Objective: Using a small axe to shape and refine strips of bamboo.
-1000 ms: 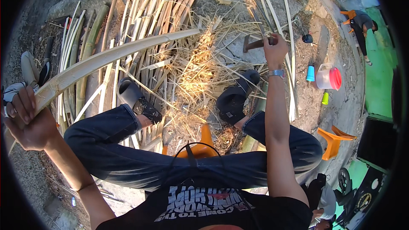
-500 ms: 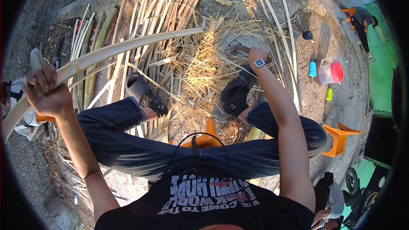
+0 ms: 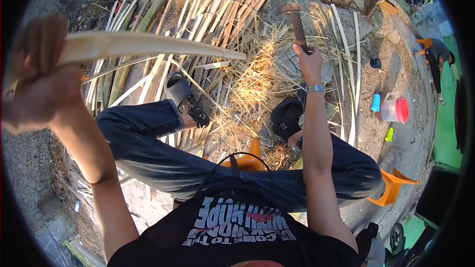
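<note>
My left hand (image 3: pixel 42 74), blurred by motion, grips a long, pale split bamboo strip (image 3: pixel 148 45) near the left rim. The strip is raised and stretches right, its tapered end above the shavings between my feet. In my right hand (image 3: pixel 310 64) is a hammer (image 3: pixel 298 27), held by its dark wooden handle with the head pointing away from me. The hammer is apart from the bamboo strip. A heap of bamboo shavings (image 3: pixel 257 79) lies between my two clogs.
Many bamboo strips (image 3: pixel 217 15) lie piled at the far left, with green poles (image 3: pixel 148 15) beside them. More strips (image 3: pixel 354 69) lie on the right, near a blue cup (image 3: pixel 375 102), a red-lidded tub (image 3: pixel 395 109) and a green cup (image 3: pixel 389 134). An orange chair (image 3: pixel 391 188) stands right of my knee.
My right hand has lifted the hammer and turned its head away from me. My left hand has risen, and the bamboo strip now lies more level. The whole view has shifted slightly.
</note>
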A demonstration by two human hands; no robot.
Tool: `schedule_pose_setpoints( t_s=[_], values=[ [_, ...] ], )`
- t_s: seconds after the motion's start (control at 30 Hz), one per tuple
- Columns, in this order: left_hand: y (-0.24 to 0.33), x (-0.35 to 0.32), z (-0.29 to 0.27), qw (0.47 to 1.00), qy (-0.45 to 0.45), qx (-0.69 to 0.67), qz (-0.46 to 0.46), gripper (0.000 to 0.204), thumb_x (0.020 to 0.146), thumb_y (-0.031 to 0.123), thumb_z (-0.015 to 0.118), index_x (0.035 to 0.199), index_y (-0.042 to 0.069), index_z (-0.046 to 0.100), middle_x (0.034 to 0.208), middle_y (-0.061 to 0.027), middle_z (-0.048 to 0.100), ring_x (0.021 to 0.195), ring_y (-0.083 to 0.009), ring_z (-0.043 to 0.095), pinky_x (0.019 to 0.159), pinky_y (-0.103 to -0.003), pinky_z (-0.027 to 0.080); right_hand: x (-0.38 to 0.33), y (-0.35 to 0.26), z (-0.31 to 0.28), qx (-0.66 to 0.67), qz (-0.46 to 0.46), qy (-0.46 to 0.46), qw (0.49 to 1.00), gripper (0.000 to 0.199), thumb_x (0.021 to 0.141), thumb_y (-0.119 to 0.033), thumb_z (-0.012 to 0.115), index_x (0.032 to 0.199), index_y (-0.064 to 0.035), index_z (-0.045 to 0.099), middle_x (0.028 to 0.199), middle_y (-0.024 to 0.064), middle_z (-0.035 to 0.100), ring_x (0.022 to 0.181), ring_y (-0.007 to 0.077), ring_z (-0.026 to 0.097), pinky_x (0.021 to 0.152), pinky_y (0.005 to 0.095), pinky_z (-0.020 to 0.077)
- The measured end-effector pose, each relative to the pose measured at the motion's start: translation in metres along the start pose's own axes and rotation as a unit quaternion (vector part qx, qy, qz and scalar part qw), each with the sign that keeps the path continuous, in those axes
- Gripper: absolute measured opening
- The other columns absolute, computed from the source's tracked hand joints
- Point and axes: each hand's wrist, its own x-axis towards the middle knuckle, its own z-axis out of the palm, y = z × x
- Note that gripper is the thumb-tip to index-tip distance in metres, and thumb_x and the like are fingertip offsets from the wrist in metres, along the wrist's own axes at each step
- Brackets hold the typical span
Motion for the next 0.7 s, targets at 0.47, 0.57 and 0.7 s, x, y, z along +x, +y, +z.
schedule_pose_setpoints(
  t_s=[0.47,0.57,0.7],
  values=[
    [-0.095,0.048,0.105,0.924,-0.204,-0.298,-0.122,0.067,0.095,0.079,0.036,0.074,0.016,0.042,0.05,0.0079,0.026,0.041,-0.0047,0.017,0.04,-0.023,0.017,-0.117,-0.082,-0.002,0.277,0.053,-0.263,0.923,0.039,0.1,-0.036,0.064,0.116,-0.0015,0.058,0.075,0.0016,0.057,0.05,0.0068,0.049,0.044,0.0256,0.0437],
    [-0.083,0.078,0.095,0.891,-0.446,-0.088,-0.012,0.066,0.095,0.078,0.035,0.076,0.015,0.044,0.052,0.006,0.028,0.042,-0.0059,0.022,0.041,-0.023,0.021,-0.139,-0.102,-0.002,0.24,0.051,-0.218,0.945,0.048,0.105,-0.049,0.049,0.111,-0.0026,0.057,0.074,0.0022,0.055,0.041,0.0062,0.044,0.037,0.0243,0.0379],
    [-0.098,0.078,0.1,0.952,-0.293,-0.063,0.061,0.067,0.097,0.075,0.036,0.082,0.012,0.051,0.056,0.0033,0.037,0.045,-0.0091,0.037,0.043,-0.023,0.031,-0.16,-0.126,-0.02,0.317,-0.019,-0.175,0.932,0.047,0.105,-0.05,0.046,0.102,-0.004,0.056,0.065,0.0013,0.053,0.04,0.0065,0.044,0.037,0.023,0.037]
  ],
)
